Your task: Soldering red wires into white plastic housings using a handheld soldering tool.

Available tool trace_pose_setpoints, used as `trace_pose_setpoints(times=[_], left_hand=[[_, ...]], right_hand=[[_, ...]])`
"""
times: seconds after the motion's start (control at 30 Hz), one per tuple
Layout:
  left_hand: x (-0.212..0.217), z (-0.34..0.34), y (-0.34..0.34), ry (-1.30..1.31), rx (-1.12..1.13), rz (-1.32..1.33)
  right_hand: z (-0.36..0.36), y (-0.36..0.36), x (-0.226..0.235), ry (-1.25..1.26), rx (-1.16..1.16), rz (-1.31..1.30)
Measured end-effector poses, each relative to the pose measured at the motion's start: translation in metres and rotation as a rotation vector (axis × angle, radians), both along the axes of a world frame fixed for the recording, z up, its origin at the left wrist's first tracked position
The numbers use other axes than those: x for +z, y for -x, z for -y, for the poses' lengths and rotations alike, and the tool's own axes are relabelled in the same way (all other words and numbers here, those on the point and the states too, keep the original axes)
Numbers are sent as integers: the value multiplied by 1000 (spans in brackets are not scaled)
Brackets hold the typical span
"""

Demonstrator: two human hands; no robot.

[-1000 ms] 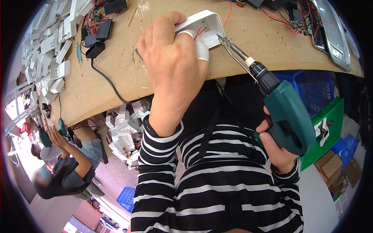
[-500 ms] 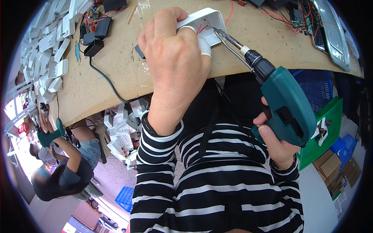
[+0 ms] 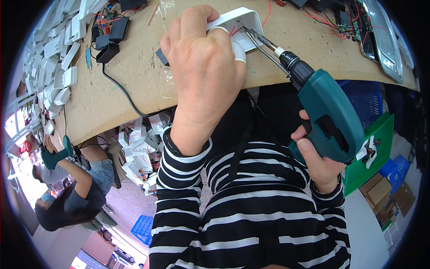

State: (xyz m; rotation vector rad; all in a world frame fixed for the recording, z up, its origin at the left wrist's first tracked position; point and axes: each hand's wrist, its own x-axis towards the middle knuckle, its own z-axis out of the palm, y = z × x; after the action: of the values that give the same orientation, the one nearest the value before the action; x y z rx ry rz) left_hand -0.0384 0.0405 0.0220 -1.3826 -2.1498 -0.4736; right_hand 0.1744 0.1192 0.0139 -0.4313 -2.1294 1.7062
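My left hand (image 3: 201, 76), with white covers on two fingertips, is closed around a white plastic housing (image 3: 252, 20) above the table. Short red wires (image 3: 234, 30) show inside the housing; the rest of the inside is behind my fingers. My right hand (image 3: 319, 169) grips the handle of a dark green soldering gun (image 3: 335, 105). The gun points up and left, with a thin metal solder guide tube beside its tip. Its tip (image 3: 247, 30) reaches into the open side of the housing, near the red wires. Whether it touches anything there I cannot tell.
White housings (image 3: 53, 49) are heaped at the far left. Black boxes (image 3: 107, 53) with a cable and circuit boards (image 3: 356, 27) lie on the brown table (image 3: 134, 71). More housings (image 3: 141, 150) sit below its edge. A green tray (image 3: 374, 134) is at right; a co-worker (image 3: 76, 206) works at left.
The soldering gun has shifted slightly up and left, its tip still inside the housing. My left hand and the housing have moved a little up and right. The co-worker's head has turned.
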Motion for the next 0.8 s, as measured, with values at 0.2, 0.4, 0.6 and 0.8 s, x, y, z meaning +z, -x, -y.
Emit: trace_pose_setpoints(times=[0.2,0.4,0.6,0.8], left_hand=[[-2,0,1,3,1,65],[0,0,-1,-2,4,7],[0,0,0,13,0,44],[-1,0,0,1,-9,46]], right_hand=[[1,1,-1,18,-14,2],[1,1,0,-2,-13,16],[5,2,2,50,-73,28],[7,3,2,112,-117,34]])
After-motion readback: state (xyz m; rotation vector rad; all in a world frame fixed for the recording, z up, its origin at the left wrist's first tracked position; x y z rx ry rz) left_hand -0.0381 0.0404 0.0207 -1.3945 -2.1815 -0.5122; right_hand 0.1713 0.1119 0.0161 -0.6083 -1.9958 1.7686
